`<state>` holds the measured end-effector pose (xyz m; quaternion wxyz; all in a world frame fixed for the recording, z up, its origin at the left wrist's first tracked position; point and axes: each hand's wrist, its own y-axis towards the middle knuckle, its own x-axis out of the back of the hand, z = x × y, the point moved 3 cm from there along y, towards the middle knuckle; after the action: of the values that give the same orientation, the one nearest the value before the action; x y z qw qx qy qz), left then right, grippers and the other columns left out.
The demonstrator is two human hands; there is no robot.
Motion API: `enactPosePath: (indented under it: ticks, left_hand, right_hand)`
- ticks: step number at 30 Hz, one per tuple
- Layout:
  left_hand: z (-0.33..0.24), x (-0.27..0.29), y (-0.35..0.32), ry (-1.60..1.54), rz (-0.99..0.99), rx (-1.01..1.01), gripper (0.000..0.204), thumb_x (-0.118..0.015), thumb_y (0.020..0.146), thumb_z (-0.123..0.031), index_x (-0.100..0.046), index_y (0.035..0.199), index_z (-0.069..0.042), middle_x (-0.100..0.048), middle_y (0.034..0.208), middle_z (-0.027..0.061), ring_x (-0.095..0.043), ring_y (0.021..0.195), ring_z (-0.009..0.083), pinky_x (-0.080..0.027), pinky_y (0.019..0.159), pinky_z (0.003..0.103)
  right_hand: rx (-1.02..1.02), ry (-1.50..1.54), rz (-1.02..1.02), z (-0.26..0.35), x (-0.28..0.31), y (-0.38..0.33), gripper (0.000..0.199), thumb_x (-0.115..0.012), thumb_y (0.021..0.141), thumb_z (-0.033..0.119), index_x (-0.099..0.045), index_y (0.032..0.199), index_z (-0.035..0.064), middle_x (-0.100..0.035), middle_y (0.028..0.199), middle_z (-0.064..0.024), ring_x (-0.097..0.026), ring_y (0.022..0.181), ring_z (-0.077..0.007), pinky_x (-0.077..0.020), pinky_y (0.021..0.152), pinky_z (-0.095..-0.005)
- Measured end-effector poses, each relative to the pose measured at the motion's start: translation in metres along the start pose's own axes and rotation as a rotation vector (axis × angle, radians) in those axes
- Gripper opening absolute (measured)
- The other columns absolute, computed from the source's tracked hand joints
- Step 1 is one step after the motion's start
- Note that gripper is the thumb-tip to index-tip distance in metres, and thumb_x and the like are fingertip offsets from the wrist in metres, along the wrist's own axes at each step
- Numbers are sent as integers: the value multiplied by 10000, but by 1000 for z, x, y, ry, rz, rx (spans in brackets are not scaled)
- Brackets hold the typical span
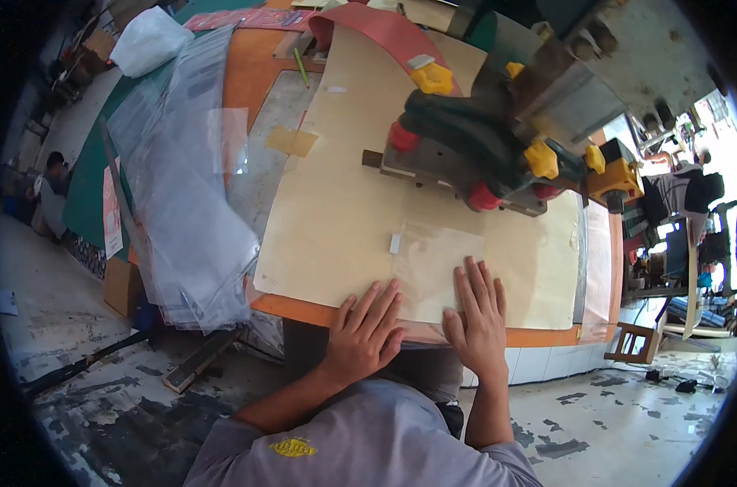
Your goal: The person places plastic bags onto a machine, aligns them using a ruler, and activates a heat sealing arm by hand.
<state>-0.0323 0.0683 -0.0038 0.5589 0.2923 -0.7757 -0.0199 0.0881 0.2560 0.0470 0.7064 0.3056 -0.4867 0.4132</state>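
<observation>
A clear plastic sheet point(441, 256) lies on the cream board point(320, 227) that covers the middle of the work table. My right hand point(477, 318) rests on the sheet's near right part, fingers stretched out and pointing away from me. At the board's front edge, my left hand point(366, 329) lies with its fingers extended, left of the sheet. Neither hand grips anything. Beside the sheet's left edge is a small white strip point(395, 243). Just beyond it stands a machine head point(466, 162) with a dark green body, red knobs and yellow knobs.
Several long clear plastic sheets point(182, 178) drape over the table's left side. A white plastic bag point(149, 42) sits at the far left. A green pencil point(301, 66) and a yellowish patch point(291, 141) lie left of the machine. Another person point(53, 191) is low at the far left.
</observation>
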Motion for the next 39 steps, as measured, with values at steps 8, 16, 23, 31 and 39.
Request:
enactPosePath:
  ticks: [8,16,23,31,39]
  left_hand:
    - [8,27,10,-91,187,-21,556,-599,1056,-435,-634,1488,-88,-509,1660,70,-484,1506,267,-358,1207,492]
    - [26,11,4,41,56,-221,540,-550,1076,-487,-682,1449,-119,-545,1640,48,-513,1500,242,-279,1261,548]
    - [26,8,5,16,4,-223,552,-529,1077,-486,-679,1471,-129,-610,1579,26,-532,1492,213,-159,1318,584]
    - [26,8,7,58,33,-253,595,-495,1081,-507,-649,1502,-118,-591,1598,29,-514,1509,211,-126,1316,609]
    - [25,8,12,98,86,-238,598,-486,1089,-483,-620,1529,-100,-556,1631,31,-487,1530,205,-109,1309,626]
  right_hand:
    - [-23,-22,27,2,-7,1,652,-535,1051,359,-463,1623,53,-384,1722,-183,-294,1622,-395,-163,1309,-566]
    - [-51,-92,97,5,-10,2,674,-436,1082,374,-422,1618,-35,-367,1707,-263,-285,1609,-464,-147,1312,-591]
    - [-102,-95,133,1,-12,2,710,-412,1089,445,-418,1618,-30,-355,1704,-283,-280,1608,-473,-141,1307,-608]
    - [-96,-99,160,-3,-9,10,709,-462,1071,392,-392,1631,-37,-331,1716,-288,-278,1608,-477,-146,1310,-596]
    - [-116,-72,142,-3,-8,20,718,-479,1065,442,-432,1615,-17,-351,1717,-256,-278,1618,-446,-149,1307,-600]
